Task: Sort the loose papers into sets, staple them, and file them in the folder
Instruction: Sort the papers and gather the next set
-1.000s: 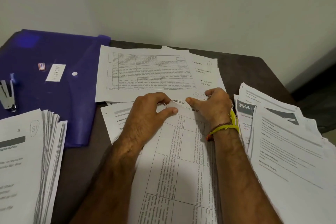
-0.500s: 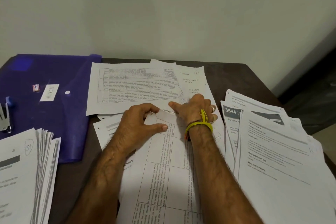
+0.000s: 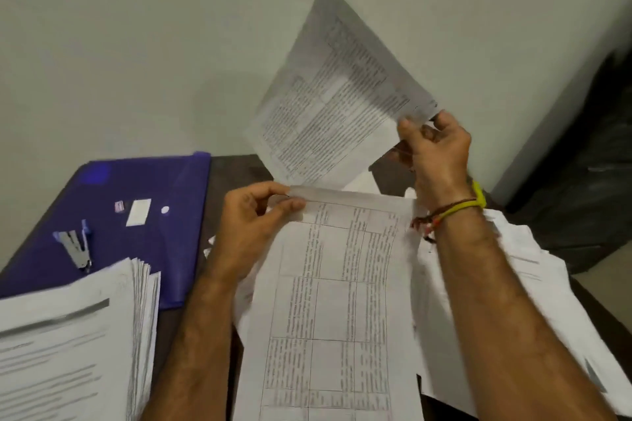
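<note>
Head view. Right hand (image 3: 436, 150): fingers pinch the corner of a printed sheet (image 3: 338, 96), raised and tilted in front of the wall. Left hand (image 3: 254, 220): fingers grip the top edge of a table-ruled sheet (image 3: 337, 301) lying over loose papers (image 3: 513, 284). Blue folder (image 3: 143, 215): flat on the table, far left; stapler (image 3: 76, 246) on it. Paper stack (image 3: 68, 335): near left.

paper stacks (image 3: 78, 335) flank, stapler (image 3: 76, 244) on folder (image 3: 143, 249)
</note>
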